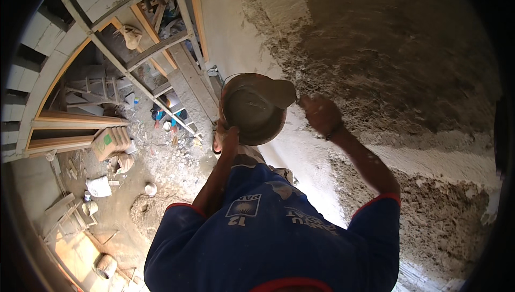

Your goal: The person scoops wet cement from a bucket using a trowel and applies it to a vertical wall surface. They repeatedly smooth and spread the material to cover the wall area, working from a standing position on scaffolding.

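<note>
Bit nervy: the left hand [230, 139] has its fingers clamped on the bucket [279, 129] out front, the right hand [323, 115] grips the trowel [277, 91] over its rim. If that one-handed hold tips, mortar [244, 108] could splat near the co-worker [171, 114] below.

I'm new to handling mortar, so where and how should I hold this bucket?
Probably take the bucket by its near-left rim, thumb over the edge, from the left, as the left hand does: the top is round and open, while the trowel overlaps the far-right side.
</note>
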`<state>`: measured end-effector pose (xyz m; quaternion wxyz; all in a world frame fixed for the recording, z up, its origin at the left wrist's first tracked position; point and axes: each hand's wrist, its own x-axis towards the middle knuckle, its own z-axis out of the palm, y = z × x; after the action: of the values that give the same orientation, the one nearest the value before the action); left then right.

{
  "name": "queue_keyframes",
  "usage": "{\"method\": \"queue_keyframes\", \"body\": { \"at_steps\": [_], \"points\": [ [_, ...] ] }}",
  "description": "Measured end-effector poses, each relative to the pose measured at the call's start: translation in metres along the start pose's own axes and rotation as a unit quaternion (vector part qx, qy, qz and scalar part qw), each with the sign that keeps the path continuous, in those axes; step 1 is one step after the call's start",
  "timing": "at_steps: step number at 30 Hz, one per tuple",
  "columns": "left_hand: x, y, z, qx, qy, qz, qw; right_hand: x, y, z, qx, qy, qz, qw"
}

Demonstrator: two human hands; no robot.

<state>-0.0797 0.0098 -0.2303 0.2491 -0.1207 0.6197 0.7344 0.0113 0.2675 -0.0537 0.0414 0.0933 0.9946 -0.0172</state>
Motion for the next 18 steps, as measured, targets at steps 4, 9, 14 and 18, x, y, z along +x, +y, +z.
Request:
{"method": "queue_keyframes", "body": {
  "at_steps": [4,9,14,18],
  "points": [
    [0.014,-0.028,-0.01,0.009,0.009,0.059,0.998,0.009,-0.013,0.073,-0.057,0.006,-0.018,0.998],
    [0.017,-0.036,-0.007,0.07,0.027,0.076,0.994,0.008,-0.026,0.157,0.039,-0.083,-0.027,0.995],
    [0.005,-0.019,-0.002,0.091,0.044,0.026,0.995,0.006,-0.037,0.165,0.165,-0.025,-0.169,0.971],
    [0.008,-0.022,-0.009,0.082,0.038,0.054,0.994,-0.004,-0.039,0.139,0.224,-0.065,-0.041,0.971]
  ]
}}
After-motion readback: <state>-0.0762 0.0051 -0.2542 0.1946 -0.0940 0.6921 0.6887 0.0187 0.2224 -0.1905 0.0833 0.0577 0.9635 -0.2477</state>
